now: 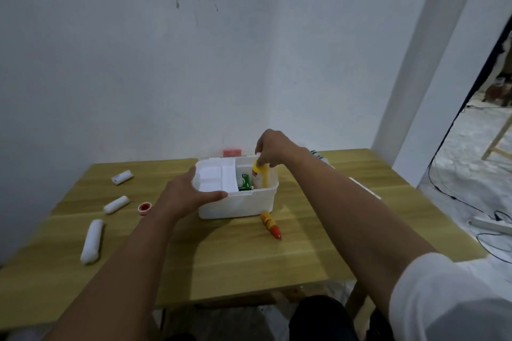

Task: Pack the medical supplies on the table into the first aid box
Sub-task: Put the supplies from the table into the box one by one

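Over the white plastic first aid box (238, 203), the right hand (273, 151) pinches a yellow-capped bottle (259, 174); lower it upright beside the green carton (245, 181) while the left hand (184, 191) clasps the rim.

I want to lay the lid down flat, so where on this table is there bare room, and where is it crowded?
The widest bare patch is the near table edge, between the forearms, in front of the orange tube. The right side past the right hand is mostly bare too. The left is crowded: three white rolls and a red tape roll beside the first aid box.
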Demonstrator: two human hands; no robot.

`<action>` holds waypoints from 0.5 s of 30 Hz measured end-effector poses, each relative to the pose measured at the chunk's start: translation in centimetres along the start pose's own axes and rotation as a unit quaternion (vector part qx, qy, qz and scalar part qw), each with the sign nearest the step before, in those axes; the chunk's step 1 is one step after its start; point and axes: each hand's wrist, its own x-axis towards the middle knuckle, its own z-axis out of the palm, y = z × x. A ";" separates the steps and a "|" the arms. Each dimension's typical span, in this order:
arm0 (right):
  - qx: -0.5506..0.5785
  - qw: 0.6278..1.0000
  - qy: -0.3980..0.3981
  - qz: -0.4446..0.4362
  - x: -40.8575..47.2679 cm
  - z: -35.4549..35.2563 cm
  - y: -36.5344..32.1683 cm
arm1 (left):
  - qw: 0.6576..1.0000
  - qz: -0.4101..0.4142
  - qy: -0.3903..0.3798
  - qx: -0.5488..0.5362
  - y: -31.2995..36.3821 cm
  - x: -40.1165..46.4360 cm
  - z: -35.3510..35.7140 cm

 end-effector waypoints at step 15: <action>-0.004 0.970 0.177 0.168 1.1 -2.4 14.6 | 0.999 0.008 0.029 -0.018 -0.4 0.0 0.4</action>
